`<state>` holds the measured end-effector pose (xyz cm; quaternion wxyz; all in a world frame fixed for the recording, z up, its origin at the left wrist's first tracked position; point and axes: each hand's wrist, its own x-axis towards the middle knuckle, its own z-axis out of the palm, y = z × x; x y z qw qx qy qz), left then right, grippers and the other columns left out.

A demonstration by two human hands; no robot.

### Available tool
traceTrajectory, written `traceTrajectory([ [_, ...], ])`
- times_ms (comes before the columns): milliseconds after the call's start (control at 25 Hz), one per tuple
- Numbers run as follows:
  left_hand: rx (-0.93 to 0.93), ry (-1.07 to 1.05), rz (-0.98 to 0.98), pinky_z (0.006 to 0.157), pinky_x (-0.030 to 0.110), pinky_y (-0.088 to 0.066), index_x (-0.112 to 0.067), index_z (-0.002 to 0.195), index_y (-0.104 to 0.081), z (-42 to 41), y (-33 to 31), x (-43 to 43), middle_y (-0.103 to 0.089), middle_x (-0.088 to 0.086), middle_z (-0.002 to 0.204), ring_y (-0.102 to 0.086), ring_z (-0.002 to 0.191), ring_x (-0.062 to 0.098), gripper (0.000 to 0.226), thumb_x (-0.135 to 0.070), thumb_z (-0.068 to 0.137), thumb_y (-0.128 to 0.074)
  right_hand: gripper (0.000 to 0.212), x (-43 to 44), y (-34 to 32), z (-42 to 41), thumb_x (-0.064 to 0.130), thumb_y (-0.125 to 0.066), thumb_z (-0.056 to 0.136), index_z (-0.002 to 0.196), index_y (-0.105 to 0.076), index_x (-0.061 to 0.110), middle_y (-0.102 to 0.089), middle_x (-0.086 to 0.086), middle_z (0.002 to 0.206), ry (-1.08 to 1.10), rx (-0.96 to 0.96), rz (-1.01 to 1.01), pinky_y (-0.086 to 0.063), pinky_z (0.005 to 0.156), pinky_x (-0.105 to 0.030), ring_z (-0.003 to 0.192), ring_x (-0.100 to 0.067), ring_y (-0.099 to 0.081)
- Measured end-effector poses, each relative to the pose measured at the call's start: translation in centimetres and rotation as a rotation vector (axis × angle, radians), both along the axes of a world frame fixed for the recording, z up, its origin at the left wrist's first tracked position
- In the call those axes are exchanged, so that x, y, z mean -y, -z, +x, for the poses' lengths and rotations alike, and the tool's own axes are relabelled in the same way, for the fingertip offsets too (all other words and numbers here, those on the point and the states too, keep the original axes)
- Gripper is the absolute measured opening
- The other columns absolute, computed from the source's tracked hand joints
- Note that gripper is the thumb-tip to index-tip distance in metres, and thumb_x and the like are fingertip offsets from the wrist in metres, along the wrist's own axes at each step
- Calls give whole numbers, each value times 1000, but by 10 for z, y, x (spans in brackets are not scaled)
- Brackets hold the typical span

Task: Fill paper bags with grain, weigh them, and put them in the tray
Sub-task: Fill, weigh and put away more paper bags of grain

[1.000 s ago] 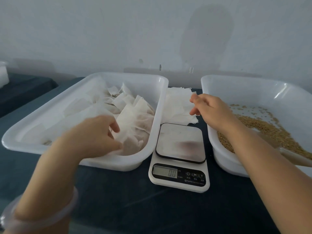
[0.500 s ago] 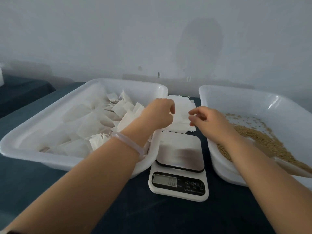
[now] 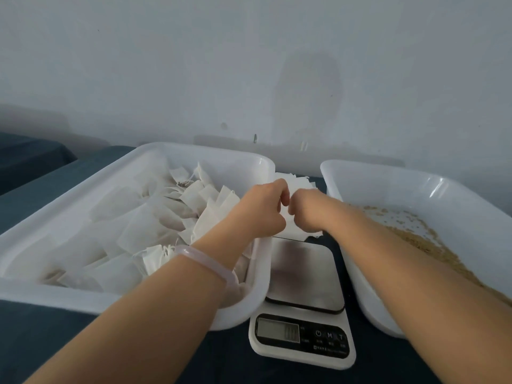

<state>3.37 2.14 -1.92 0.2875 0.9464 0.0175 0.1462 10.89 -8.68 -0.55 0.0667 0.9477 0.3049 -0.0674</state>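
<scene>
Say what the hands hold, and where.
Left hand and right hand both seem to pinch a paper bag atop the pile behind the scale; the exact spot is hidden.

Pale grey wall (image 3: 249,65) with a faint darker stain (image 3: 310,87), dark teal tabletop (image 3: 110,342), dim even light

Legible only on scale (image 3: 302,353): power icon, "M", "T" on buttons (image 3: 329,335) at 3 o'clock of the LCD (image 3: 278,330); LCD digits and small print under the buttons too blurred to read.
</scene>
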Motion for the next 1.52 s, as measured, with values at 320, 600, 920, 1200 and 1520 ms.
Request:
traceTrajectory([
  [320, 64, -5, 8, 54, 26, -34, -18, 81, -43, 0, 4, 3, -45, -12, 67, -43, 67, 15, 26, 2, 67, -50, 20, -31, 60, 45, 19, -46, 88, 101, -58, 11, -61, -9, 108, 150, 62, 373, -46, 76, -33, 101, -30, -56],
  [600, 43, -44, -3, 58, 28, -35, -17, 83, -45, -1, 3, 6, -46, -9, 69, -45, 70, 17, 26, 2, 67, -51, 11, -38, 55, 46, 18, -46, 84, 90, -50, 9, -56, -16, 112, 126, 33, 390, -30, 75, -31, 112, -35, -47],
  [920, 29, -119, -8, 69, 28, -40, -20, 85, -45, 0, 1, 10, -52, -4, 86, -47, 78, 17, 19, -7, 74, -54, 33, 19, -31, 43, 16, -50, 84, 57, -32, 12, -37, -5, 59, 174, 30, 610, -25, 50, -28, 65, -24, -38],
  [1200, 158, -15, -657, 72, 17, -43, -22, 105, -54, -1, -16, 30, -60, -6, 106, -61, 89, 5, 57, -69, 74, -46, 16, 120, -30, -9, 25, -71, 72, 77, -70, 10, -73, -3, 77, 113, -511, 1427, -59, 69, -30, 74, -18, -69],
  [1520, 141, 128, -789, 68, 22, -49, -3, 82, -70, -6, -17, 38, -65, 7, 74, -60, 67, 12, 13, -16, 78, -73, 24, 117, -3, -17, 31, -73, 65, 87, -69, 21, -72, 5, 85, 3, -498, 1385, -55, 71, -21, 80, -9, -66],
])
